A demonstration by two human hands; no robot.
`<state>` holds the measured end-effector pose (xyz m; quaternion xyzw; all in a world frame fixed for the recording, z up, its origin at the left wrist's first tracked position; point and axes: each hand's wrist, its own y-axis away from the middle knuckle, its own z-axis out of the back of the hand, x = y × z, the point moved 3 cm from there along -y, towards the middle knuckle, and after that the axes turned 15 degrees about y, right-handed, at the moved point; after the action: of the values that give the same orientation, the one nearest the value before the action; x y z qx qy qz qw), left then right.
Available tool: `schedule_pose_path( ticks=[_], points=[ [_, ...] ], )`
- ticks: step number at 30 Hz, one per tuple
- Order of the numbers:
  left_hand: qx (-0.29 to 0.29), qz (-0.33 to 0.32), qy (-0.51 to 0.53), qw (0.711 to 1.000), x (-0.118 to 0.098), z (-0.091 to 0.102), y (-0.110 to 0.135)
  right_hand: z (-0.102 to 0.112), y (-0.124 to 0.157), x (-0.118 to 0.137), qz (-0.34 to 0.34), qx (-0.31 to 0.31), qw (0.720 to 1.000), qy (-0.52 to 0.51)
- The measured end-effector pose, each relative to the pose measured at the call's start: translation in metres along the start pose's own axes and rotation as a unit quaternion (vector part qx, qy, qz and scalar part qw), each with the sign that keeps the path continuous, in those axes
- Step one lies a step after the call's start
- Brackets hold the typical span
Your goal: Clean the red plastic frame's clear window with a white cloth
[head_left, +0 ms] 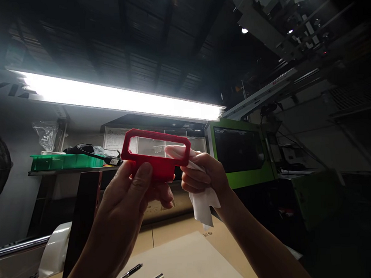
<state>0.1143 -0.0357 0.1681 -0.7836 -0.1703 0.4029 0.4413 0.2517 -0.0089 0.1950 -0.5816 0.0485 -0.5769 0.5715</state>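
A red plastic frame (157,164) with a wide rectangular opening is held up in front of me, below the bright lamp. My left hand (134,189) grips its solid lower part, thumb on the near face and fingers behind. My right hand (206,171) is closed around a white cloth (203,204), whose loose end hangs below the fist. A covered fingertip of that hand shows through the frame's opening near its right end. Whether the cloth presses on the frame there, I cannot tell.
A tube lamp (124,105) spans above. On a shelf at left sit a green bin (65,161) and a black strap. Two pens (128,274) lie on cardboard (185,259) below. A green machine (242,152) stands right; a tape roll (54,249) is lower left.
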Motion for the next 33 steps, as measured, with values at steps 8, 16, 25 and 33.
schedule_pose_path(
  ticks=[8, 16, 25, 33],
  points=[
    [0.014, -0.009, 0.009, 1.000, 0.006, 0.006, -0.003, 0.004, 0.001, -0.006, 0.048, -0.045, 0.997, -0.033],
    [-0.002, 0.010, -0.010, 1.000, 0.001, 0.001, 0.002, 0.003, -0.001, -0.004, 0.029, 0.020, 0.999, -0.015],
    [-0.010, -0.010, -0.011, 1.000, 0.002, -0.001, 0.003, 0.005, -0.005, -0.002, 0.048, 0.042, 0.997, -0.039],
    [0.002, 0.001, 0.000, 1.000, 0.005, 0.002, 0.001, 0.011, -0.003, -0.018, 0.043, -0.011, 0.997, -0.067]
  ],
)
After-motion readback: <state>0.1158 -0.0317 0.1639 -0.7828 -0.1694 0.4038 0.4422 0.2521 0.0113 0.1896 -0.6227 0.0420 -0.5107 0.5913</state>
